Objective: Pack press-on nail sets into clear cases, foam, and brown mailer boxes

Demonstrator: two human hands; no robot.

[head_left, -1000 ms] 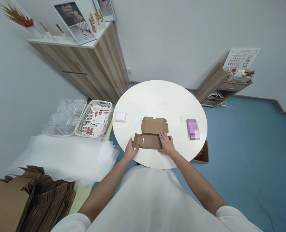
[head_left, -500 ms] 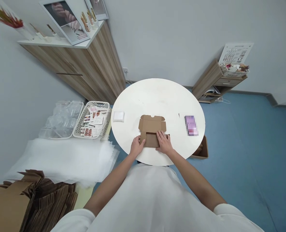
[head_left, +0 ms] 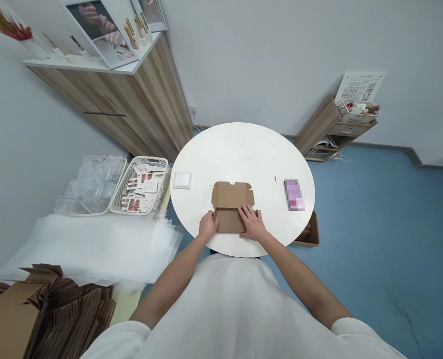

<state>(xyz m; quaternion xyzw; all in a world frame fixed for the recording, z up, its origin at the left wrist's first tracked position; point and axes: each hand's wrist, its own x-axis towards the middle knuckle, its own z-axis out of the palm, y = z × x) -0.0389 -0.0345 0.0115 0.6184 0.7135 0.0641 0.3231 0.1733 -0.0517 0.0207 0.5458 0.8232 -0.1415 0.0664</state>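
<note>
A brown cardboard mailer box [head_left: 229, 221] lies on the white round table [head_left: 240, 149], in front of my body. Its lid [head_left: 232, 197], with small side flaps, is laid back away from me. At the box's left end my left hand [head_left: 208, 225] is closed, the thumb along the inner side of the end wall and the fingers outside it. Across the right end lies my right hand [head_left: 253, 224], its fingers stretched out and spread over the cardboard. That hand partly hides the right wall.
A white square packet [head_left: 182, 180] is at the table's left, a pixelated purple item [head_left: 294, 194] at its right. Baskets [head_left: 141, 212], translucent sheets [head_left: 94, 244] and stacked flat cardboard [head_left: 75, 319] are at left. A cardboard carton [head_left: 313, 234] stands below the table's right edge.
The left end flap that stood over the box's inside is now folded down against the end wall. My left hand has shifted slightly left and down; my right hand stays on the right end.
</note>
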